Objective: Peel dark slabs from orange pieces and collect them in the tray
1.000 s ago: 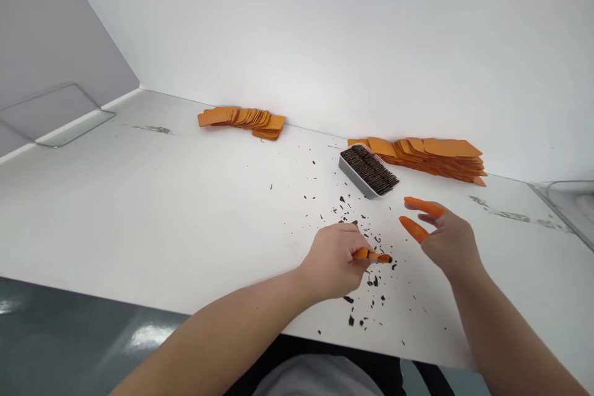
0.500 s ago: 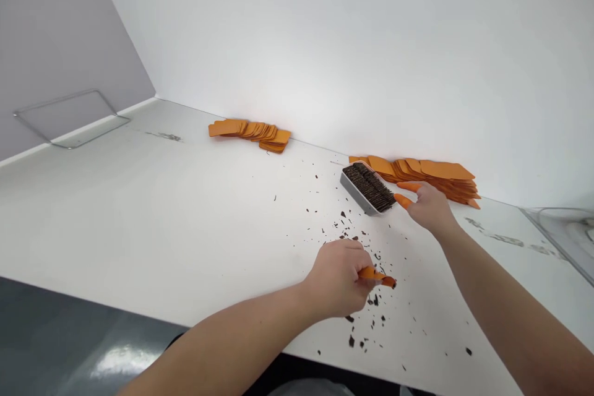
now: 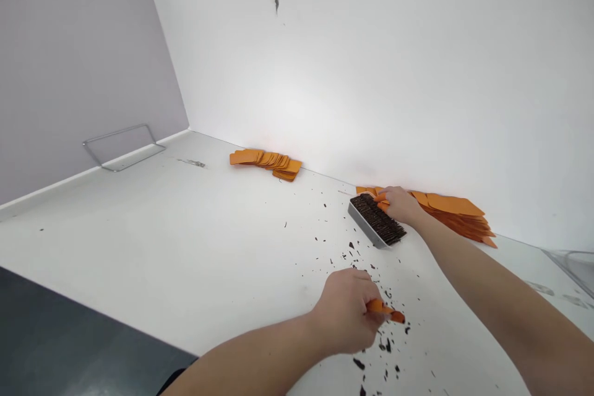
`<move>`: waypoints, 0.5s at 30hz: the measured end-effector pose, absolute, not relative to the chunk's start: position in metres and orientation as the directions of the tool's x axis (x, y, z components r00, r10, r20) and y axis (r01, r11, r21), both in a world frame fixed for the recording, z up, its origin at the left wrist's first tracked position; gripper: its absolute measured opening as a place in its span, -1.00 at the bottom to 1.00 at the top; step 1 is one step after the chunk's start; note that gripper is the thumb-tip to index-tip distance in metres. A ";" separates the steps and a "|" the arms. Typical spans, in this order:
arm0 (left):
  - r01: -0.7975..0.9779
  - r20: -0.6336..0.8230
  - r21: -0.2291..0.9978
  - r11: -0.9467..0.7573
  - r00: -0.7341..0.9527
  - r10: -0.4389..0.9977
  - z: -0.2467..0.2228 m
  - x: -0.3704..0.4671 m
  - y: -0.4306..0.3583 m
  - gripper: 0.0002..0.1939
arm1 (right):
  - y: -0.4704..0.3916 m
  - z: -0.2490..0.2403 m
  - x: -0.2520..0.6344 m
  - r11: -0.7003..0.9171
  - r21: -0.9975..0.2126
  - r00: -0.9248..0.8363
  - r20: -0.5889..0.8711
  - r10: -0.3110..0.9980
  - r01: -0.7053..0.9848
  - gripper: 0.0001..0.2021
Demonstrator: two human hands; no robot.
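Observation:
My left hand (image 3: pixel 350 310), low in the middle of the white table, is closed in a pinch. Orange covers its fingertips, and a dark spot shows at their end; what they hold is mostly hidden. Orange tips also cover the thumb and forefinger of my right hand (image 3: pixel 400 203). Those two fingers reach over the far right edge of a grey tray (image 3: pixel 364 226), slightly apart, with nothing visible between them. Thin dark brown sticks (image 3: pixel 378 219) fill the tray in packed rows. Just behind my right hand lies a long overlapping pile of orange flat pieces (image 3: pixel 452 205).
A smaller stack of orange flat pieces (image 3: pixel 264 159) lies along the white back wall. Dark flakes (image 3: pixel 388 345) are scattered around my left hand and toward the tray. A bent wire frame (image 3: pixel 125 147) stands at the left wall, and a clear container (image 3: pixel 573 263) sits at the right edge.
My right hand has moved left and away from me, from beside the tray to over its far edge, its fingertips closer together. My left hand stays pinched. The view has tilted up.

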State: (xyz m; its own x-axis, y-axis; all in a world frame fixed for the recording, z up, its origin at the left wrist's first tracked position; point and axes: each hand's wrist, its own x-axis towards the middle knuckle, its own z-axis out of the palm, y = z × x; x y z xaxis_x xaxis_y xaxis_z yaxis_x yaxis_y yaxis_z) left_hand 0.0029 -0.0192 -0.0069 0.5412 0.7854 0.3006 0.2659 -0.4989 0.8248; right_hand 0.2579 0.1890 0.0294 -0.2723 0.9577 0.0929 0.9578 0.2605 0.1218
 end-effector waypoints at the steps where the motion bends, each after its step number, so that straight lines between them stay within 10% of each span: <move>1: 0.268 0.297 0.824 -0.499 0.546 0.784 -0.007 0.003 -0.019 -0.81 | 0.189 0.030 0.258 0.266 0.134 -0.279 0.094 0.956 0.955 -0.75; 15: 0.257 0.317 0.808 -0.531 0.570 0.758 -0.003 0.002 -0.020 -0.76 | 0.187 0.050 0.267 0.266 0.179 -0.288 0.109 0.952 0.947 -0.76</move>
State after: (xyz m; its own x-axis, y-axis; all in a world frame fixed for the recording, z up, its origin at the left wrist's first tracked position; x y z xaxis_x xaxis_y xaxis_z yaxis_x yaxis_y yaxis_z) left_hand 0.0022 -0.0204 -0.0026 0.5704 0.7579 0.3166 0.2566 -0.5306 0.8079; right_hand 0.2674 0.1867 0.0499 -0.2876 0.9516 0.1088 0.9472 0.2658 0.1794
